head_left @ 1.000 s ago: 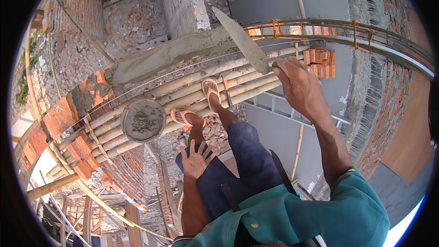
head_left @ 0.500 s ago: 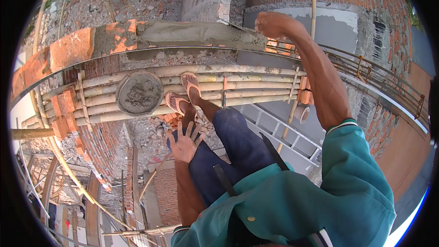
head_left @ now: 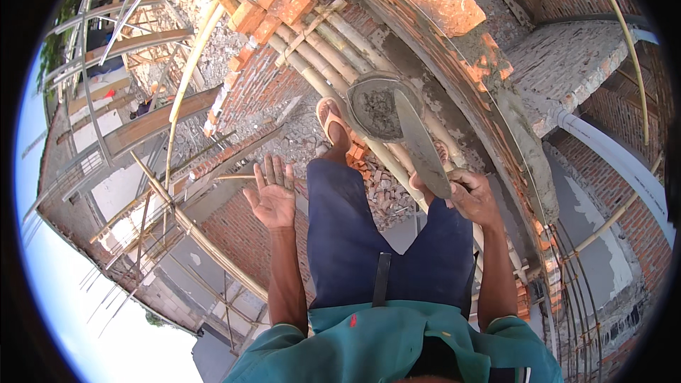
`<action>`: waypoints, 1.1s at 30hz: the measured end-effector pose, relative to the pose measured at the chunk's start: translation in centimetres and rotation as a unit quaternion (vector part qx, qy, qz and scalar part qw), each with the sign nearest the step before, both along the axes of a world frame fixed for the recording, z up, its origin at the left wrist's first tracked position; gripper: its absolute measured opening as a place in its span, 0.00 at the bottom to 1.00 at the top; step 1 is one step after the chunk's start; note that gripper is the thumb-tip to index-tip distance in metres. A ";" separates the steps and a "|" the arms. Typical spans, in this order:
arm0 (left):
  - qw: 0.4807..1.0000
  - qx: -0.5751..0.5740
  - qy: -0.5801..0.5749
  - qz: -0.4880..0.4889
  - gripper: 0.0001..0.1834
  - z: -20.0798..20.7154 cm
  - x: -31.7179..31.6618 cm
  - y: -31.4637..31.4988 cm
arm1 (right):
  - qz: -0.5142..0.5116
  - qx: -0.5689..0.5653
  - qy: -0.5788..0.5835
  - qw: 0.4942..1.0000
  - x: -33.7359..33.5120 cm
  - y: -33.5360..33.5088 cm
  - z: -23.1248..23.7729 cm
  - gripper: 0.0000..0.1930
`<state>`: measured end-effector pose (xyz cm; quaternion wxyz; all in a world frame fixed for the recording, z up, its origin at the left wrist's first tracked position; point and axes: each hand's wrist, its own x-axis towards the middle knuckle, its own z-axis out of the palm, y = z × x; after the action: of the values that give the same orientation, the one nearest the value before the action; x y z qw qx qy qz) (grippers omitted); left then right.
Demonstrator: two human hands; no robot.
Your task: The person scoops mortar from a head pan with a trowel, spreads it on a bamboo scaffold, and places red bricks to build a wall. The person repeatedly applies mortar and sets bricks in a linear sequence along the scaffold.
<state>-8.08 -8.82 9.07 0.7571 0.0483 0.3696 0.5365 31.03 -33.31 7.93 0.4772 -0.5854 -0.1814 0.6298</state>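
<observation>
Right hand (head_left: 474,198) right of centre, fingers closed round trowel (head_left: 423,149); left hand (head_left: 274,195) left of centre, fingers spread.

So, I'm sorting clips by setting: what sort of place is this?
Most likely a building site: there's a round grey bucket of grey mortar, a row of pale bamboo poles and an unfinished orange brick wall.

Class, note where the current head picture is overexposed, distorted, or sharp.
Head view: sky at lower left is washed out to near-white; head view: the mortar-topped brick wall bows, likely fisheye distortion; head view: the trowel in the right hand looks fairly sharp.
</observation>
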 end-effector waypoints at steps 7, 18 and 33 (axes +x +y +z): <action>0.897 -0.143 0.386 -0.164 0.41 -4.5 -3.8 8.2 | 0.163 -0.313 -0.237 0.905 -7.6 8.9 -24.1 0.24; 0.930 -0.146 0.270 -0.202 0.40 -33.9 11.9 37.7 | 0.582 -0.351 -0.287 0.675 -7.2 26.0 -27.7 0.16; 0.890 -0.085 0.278 -0.351 0.33 -53.2 12.2 55.0 | 0.055 -0.103 -0.145 0.983 -6.4 74.3 -54.2 0.37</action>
<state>4.13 46.22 -44.15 0.7639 0.2576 0.5676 0.1670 24.66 41.03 -46.29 0.3477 -0.7058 -0.2144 0.5788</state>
